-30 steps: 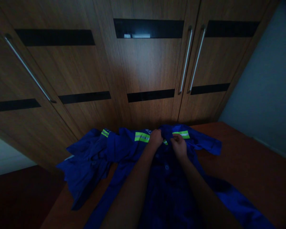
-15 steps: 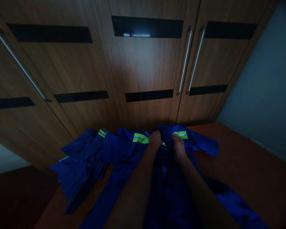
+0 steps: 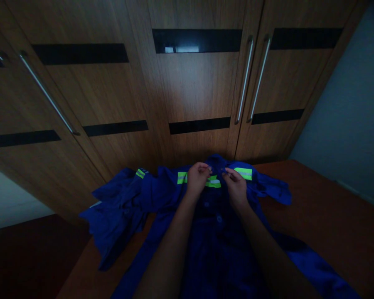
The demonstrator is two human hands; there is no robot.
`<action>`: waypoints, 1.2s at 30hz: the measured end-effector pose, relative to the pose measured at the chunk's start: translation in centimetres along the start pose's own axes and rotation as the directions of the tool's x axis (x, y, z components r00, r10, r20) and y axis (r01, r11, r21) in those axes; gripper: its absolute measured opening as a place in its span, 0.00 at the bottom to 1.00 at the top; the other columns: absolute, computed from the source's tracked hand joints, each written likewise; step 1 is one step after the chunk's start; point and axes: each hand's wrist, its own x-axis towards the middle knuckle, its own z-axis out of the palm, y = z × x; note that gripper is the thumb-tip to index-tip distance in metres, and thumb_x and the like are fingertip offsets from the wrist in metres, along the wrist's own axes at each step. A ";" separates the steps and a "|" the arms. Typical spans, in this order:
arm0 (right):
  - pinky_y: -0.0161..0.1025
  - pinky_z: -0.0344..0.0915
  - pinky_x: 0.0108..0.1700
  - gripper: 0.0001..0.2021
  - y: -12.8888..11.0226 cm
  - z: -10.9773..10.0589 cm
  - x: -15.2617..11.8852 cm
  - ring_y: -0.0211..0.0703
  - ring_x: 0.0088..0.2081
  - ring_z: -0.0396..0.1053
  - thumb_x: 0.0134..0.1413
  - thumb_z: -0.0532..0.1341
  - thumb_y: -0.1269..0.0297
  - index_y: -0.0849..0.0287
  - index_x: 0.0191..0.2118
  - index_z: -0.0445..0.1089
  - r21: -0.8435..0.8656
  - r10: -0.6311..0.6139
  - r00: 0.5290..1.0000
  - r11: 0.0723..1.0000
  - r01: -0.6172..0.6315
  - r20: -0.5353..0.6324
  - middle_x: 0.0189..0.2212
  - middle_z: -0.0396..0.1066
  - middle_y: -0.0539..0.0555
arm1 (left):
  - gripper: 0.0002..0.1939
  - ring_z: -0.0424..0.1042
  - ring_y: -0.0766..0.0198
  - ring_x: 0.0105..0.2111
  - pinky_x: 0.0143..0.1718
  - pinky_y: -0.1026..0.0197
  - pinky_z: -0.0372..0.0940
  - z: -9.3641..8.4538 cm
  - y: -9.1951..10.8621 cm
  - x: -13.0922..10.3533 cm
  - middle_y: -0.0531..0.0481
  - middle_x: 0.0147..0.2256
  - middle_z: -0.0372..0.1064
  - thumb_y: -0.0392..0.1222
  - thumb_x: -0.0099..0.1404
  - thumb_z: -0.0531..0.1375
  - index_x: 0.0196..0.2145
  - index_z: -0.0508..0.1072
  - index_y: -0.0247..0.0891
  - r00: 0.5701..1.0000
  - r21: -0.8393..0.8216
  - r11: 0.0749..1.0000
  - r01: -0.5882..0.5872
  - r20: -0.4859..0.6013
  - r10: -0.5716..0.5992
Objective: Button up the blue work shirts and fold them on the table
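Note:
A blue work jacket (image 3: pixel 220 232) with yellow-green reflective strips lies spread out below me, its collar toward the wardrobe. My left hand (image 3: pixel 198 178) pinches one front edge of it near the collar. Opposite, my right hand (image 3: pixel 236 185) pinches the other edge, a short gap away. Between and below the hands a reflective strip (image 3: pixel 213 182) shows on the chest, and round buttons (image 3: pixel 219 219) run down the front. The fingertips cover the exact spots they grip.
Another crumpled blue garment (image 3: pixel 118 216) with a reflective strip lies at the left. Both rest on a reddish-brown surface (image 3: pixel 327 220). Behind it stands a wooden wardrobe (image 3: pixel 196 87) with metal handles; a pale wall (image 3: pixel 339 124) is at the right.
Both hands have moved up slightly toward the collar, fingers now pinching the edges. More of the chest strip shows between them. The view has shifted a little left.

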 end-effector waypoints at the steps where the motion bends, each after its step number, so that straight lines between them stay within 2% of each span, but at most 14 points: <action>1: 0.36 0.62 0.33 0.15 -0.2 0.1 -0.2 0.38 0.29 0.65 0.41 0.65 0.56 0.59 0.36 0.74 -0.004 -0.008 1.000 1.000 0.008 0.025 0.26 0.70 0.49 | 0.05 0.74 0.65 0.27 0.28 0.65 0.68 0.0 0.4 -0.5 0.50 0.26 0.74 0.39 0.59 0.59 0.34 0.71 0.36 1.000 -0.046 0.999 -0.005 0.003 0.005; 5: 0.35 0.59 0.29 0.15 -0.2 0.3 -0.6 0.36 0.25 0.61 0.40 0.66 0.57 0.59 0.35 0.75 -0.037 -0.027 0.995 0.999 0.031 0.096 0.22 0.65 0.46 | 0.08 0.74 0.65 0.28 0.30 0.64 0.69 0.2 1.0 -1.9 0.49 0.28 0.75 0.40 0.58 0.58 0.35 0.72 0.35 0.999 -0.158 0.987 -0.030 0.022 0.034; 9: 0.35 0.58 0.28 0.15 0.1 0.2 -0.6 0.36 0.25 0.59 0.41 0.66 0.56 0.58 0.36 0.74 -0.037 -0.037 0.992 0.998 0.042 0.124 0.22 0.64 0.46 | 0.08 0.74 0.65 0.28 0.30 0.63 0.69 0.2 0.8 -2.2 0.49 0.28 0.75 0.39 0.58 0.58 0.34 0.74 0.35 0.997 -0.151 0.986 -0.071 0.032 0.076; 18: 0.33 0.52 0.24 0.16 -0.7 0.3 -0.9 0.32 0.21 0.53 0.40 0.66 0.56 0.57 0.36 0.69 -0.023 -0.009 0.972 1.000 0.015 0.237 0.19 0.55 0.42 | 0.04 0.73 0.66 0.30 0.33 0.66 0.64 0.0 0.8 -2.1 0.53 0.28 0.73 0.33 0.58 0.60 0.31 0.72 0.40 0.981 0.125 0.974 -0.187 -0.024 0.192; 25: 0.31 0.46 0.20 0.17 -1.0 0.3 -1.2 0.31 0.18 0.49 0.43 0.64 0.61 0.55 0.42 0.64 -0.056 0.037 0.940 0.998 -0.019 0.338 0.16 0.51 0.39 | 0.06 0.71 0.64 0.30 0.36 0.64 0.61 -0.1 1.1 -2.6 0.54 0.28 0.74 0.33 0.58 0.60 0.28 0.75 0.43 0.972 0.278 0.932 -0.234 0.063 0.225; 31: 0.33 0.54 0.24 0.19 -0.3 -0.1 -1.3 0.35 0.21 0.57 0.49 0.60 0.64 0.54 0.49 0.62 -0.158 -0.044 0.903 0.980 0.123 0.428 0.20 0.57 0.42 | 0.05 0.73 0.64 0.30 0.34 0.64 0.63 -0.2 1.3 -2.4 0.52 0.29 0.75 0.38 0.60 0.59 0.30 0.75 0.40 0.974 0.233 0.948 -0.215 0.116 0.193; 34: 0.34 0.59 0.27 0.22 0.0 -0.1 -1.4 0.37 0.24 0.61 0.49 0.59 0.64 0.55 0.52 0.61 -0.199 -0.066 0.876 0.963 0.181 0.477 0.22 0.62 0.44 | 0.01 0.73 0.64 0.29 0.33 0.65 0.65 -0.1 0.6 -2.0 0.52 0.27 0.74 0.36 0.57 0.60 0.29 0.73 0.38 0.987 0.191 0.970 -0.153 0.075 0.141; 36: 0.34 0.60 0.28 0.22 -0.1 -0.1 -1.5 0.38 0.24 0.62 0.50 0.58 0.64 0.56 0.53 0.61 -0.207 -0.067 0.861 0.958 0.196 0.505 0.22 0.63 0.44 | 0.03 0.73 0.65 0.28 0.32 0.64 0.66 0.0 0.0 -1.8 0.53 0.26 0.73 0.32 0.54 0.60 0.28 0.72 0.38 0.994 0.171 0.979 -0.108 0.022 0.106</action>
